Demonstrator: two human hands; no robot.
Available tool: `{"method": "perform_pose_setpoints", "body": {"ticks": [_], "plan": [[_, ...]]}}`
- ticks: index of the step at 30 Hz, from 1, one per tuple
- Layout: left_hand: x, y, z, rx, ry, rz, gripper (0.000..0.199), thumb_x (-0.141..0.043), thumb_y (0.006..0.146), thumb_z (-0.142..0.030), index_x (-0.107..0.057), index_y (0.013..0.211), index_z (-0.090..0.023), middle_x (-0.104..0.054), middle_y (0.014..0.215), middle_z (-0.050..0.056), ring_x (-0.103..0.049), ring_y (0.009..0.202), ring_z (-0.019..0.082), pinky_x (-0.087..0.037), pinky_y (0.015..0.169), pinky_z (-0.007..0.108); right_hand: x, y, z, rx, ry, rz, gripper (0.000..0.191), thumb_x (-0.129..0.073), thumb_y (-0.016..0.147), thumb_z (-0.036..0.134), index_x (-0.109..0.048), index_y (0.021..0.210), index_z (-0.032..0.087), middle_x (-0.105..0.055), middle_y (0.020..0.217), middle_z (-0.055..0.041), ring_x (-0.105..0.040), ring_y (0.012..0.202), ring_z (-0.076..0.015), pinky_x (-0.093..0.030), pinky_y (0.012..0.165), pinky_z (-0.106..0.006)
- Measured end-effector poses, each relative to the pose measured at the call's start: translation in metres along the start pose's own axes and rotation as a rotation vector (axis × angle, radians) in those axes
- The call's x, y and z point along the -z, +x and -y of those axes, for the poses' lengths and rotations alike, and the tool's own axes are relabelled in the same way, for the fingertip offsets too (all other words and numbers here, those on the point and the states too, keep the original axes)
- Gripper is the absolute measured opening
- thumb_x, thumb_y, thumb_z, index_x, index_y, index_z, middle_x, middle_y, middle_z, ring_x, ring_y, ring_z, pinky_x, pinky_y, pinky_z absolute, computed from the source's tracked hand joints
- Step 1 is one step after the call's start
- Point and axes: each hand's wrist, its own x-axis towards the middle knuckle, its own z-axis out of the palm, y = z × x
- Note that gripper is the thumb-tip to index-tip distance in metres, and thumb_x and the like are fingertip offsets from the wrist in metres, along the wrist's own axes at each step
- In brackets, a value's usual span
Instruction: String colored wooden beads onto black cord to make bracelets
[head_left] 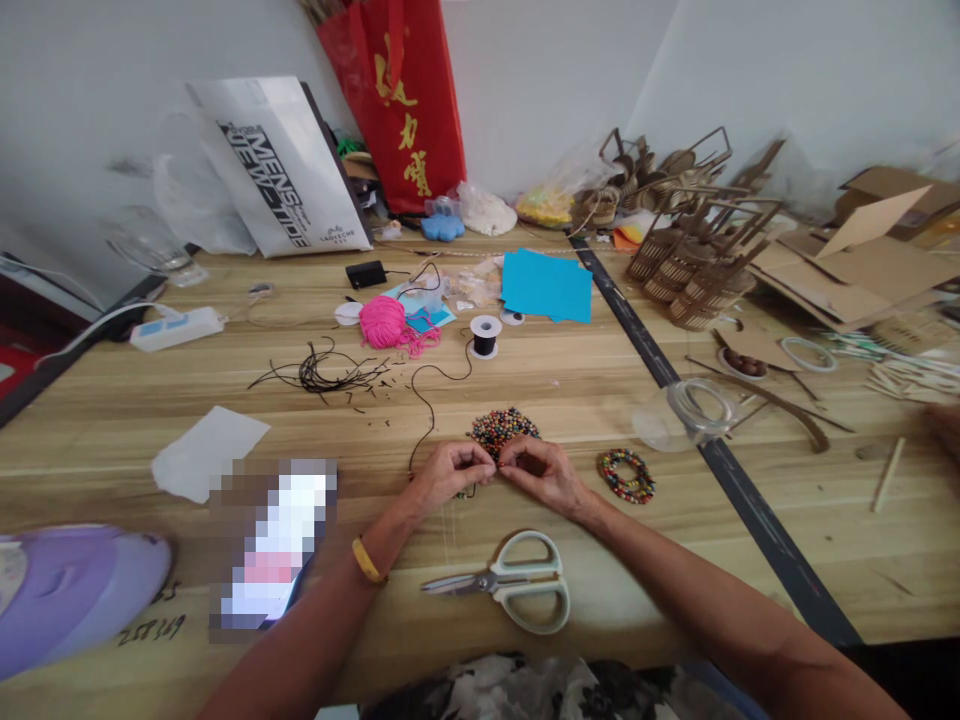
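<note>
My left hand (452,474) is closed in a pinch at the near edge of a pile of small multicoloured beads (505,428). A thin black cord (433,405) runs from a white spool (485,338) of black cord to this hand, and a bit of beaded strand shows under the fingers. My right hand (551,482) pinches too, its fingertips almost touching the left ones; whatever they hold is too small to make out. Coiled beaded bracelets (627,476) lie right of it. Nearer my body, white-handled scissors (517,582) rest with blades pointing left.
Left are a phone (281,545), white paper (210,452), cut black cords (319,372) and a purple object (82,590). Farther back lie pink yarn (384,322) and blue sheets (547,285). Clear tape (703,410), small baskets (694,265) and cardboard (847,260) stand right.
</note>
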Motion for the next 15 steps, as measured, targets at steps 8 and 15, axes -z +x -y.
{"method": "perform_pose_setpoints", "body": {"ticks": [8,15], "plan": [[-0.0011,0.0,-0.0029,-0.006,-0.002,0.008,0.027,-0.07,0.068,-0.037,-0.063,0.07,-0.011,-0.06,0.058,0.0,-0.05,0.054,0.008,-0.036,0.05,0.018,-0.0006,0.0021,0.0034,0.069,0.002,0.011,0.019,-0.061,0.085,0.035,-0.063,0.079,0.016,-0.061,0.076,-0.0056,-0.056,0.071,-0.0149,-0.045,0.063,-0.027],[-0.0015,0.0002,-0.0034,-0.012,0.01,0.01,0.029,-0.071,0.067,-0.04,-0.065,0.07,-0.012,-0.06,0.058,0.0,-0.049,0.053,0.008,-0.035,0.05,0.018,-0.0013,0.0016,0.0032,0.06,0.011,0.021,0.023,-0.062,0.084,0.038,-0.062,0.078,0.016,-0.061,0.074,-0.0049,-0.056,0.069,-0.0144,-0.045,0.063,-0.026]]}}
